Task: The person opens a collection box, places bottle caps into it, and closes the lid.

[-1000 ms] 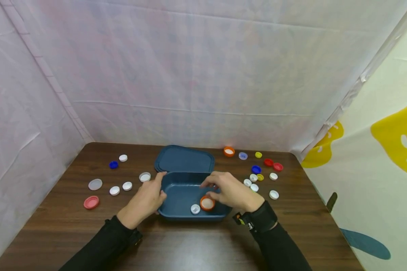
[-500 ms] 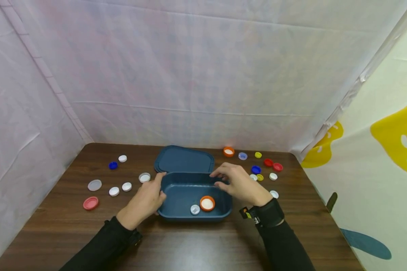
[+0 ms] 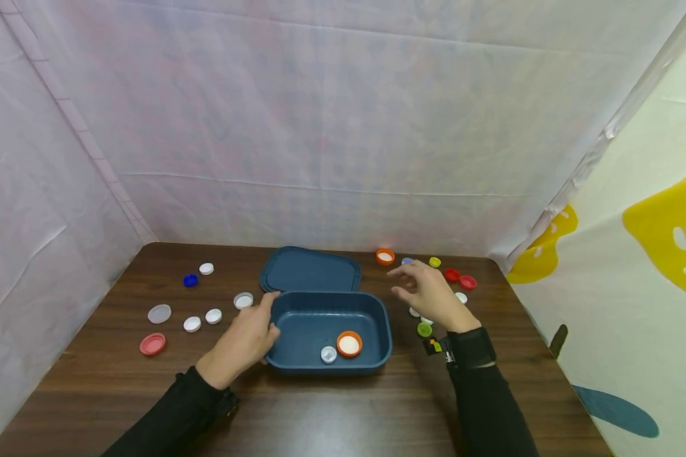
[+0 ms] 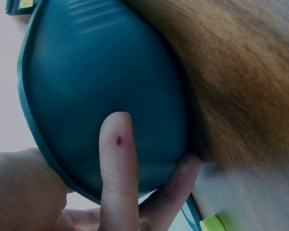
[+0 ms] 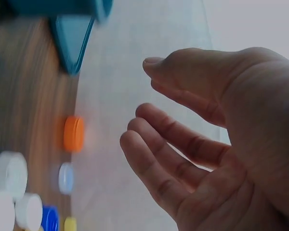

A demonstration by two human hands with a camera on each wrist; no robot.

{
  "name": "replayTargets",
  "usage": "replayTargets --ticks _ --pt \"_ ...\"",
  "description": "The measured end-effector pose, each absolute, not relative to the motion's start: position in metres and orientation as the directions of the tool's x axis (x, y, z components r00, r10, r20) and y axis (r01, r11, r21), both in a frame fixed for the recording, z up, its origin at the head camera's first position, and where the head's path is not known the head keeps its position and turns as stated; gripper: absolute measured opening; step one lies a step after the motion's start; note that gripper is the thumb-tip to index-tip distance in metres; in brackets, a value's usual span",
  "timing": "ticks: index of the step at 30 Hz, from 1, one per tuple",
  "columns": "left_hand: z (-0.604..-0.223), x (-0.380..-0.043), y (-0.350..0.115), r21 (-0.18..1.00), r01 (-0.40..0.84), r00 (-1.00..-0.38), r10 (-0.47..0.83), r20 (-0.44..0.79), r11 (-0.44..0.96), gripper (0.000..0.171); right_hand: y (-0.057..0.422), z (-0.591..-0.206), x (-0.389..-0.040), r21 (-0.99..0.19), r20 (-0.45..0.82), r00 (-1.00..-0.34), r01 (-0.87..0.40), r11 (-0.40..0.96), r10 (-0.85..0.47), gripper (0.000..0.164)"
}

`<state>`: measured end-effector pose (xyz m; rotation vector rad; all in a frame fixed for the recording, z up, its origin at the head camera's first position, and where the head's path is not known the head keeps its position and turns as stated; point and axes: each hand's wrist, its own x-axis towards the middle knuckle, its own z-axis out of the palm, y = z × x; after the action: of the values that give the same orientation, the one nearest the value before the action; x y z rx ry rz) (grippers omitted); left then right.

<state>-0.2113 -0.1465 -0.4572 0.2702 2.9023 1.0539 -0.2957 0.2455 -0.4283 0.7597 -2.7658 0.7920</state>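
My left hand point(image 3: 242, 339) grips the left end of a dark blue plastic box point(image 3: 303, 324), its fingers against the outer wall point(image 4: 106, 62) in the left wrist view. Inside the box lie an orange bottle cap with a white middle point(image 3: 349, 344) and a smaller white cap point(image 3: 328, 354). To the right of the box, my right hand point(image 3: 431, 295) is held over a group of caps and hides some of them. Its fingers are loosely bent with nothing between them, as the right wrist view shows of the hand point(image 5: 231, 183). A green cap point(image 3: 424, 329) shows below its wrist.
Behind the box lies its flat blue lid point(image 3: 311, 273). Several caps are scattered at the left, among them a red one point(image 3: 152, 344) and a blue one point(image 3: 190, 280). At the back right are an orange cap point(image 3: 385, 256) and red caps point(image 3: 468, 282). White cloth encloses the table.
My right hand has moved from over the orange cap inside the box to the right, past the rim and over the caps there. The left hand has stayed on the box.
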Motion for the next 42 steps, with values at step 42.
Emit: replayTargets --ticks 42 --pt "-0.457 -0.212 -0.145 0.634 0.131 -0.986 0.166 0.004 0.762 0.072 0.309 -0.479 -0.327 -0.395 0.093 -0.961 -0.276 0.876 -0.261 0.041"
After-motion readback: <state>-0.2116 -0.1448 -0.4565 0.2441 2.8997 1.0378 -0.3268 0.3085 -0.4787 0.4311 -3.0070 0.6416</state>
